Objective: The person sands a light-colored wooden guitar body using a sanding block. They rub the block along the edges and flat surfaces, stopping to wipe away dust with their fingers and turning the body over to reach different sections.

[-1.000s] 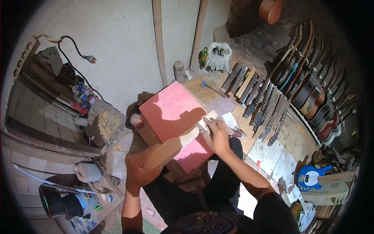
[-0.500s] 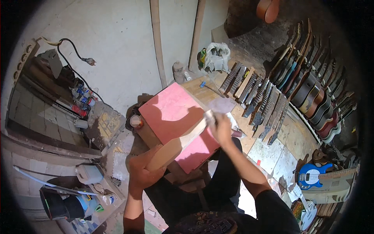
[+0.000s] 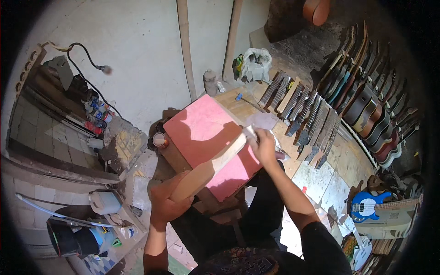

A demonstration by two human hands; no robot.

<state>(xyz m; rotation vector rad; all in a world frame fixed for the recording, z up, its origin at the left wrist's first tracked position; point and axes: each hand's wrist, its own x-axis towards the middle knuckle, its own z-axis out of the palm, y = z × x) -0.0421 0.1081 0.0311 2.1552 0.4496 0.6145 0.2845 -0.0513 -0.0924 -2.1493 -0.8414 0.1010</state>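
Observation:
My left hand (image 3: 168, 200) is closed around the near, broad end of a pale wooden piece (image 3: 225, 156). The piece slants up and to the right over a pink board (image 3: 201, 126) on a low stand in front of my legs. At its far end, my right hand (image 3: 265, 147) grips a small whitish pad (image 3: 250, 132) against the wood. The pad looks like folded abrasive paper, but its exact kind is unclear. Shadows of my arms and the piece fall across the pink surface.
An orange-brown tin (image 3: 159, 140) stands left of the board. To the right are a blue-headed hammer (image 3: 240, 97), several fretted guitar necks (image 3: 300, 110) and a dark bottle (image 3: 280, 156). Guitars (image 3: 366, 112) stand in a row farther right, with a blue bass guitar (image 3: 366, 206) nearer.
My right hand has shifted slightly right with the pad at the wood's far end, and is less blurred. My left hand keeps its hold in nearly the same place.

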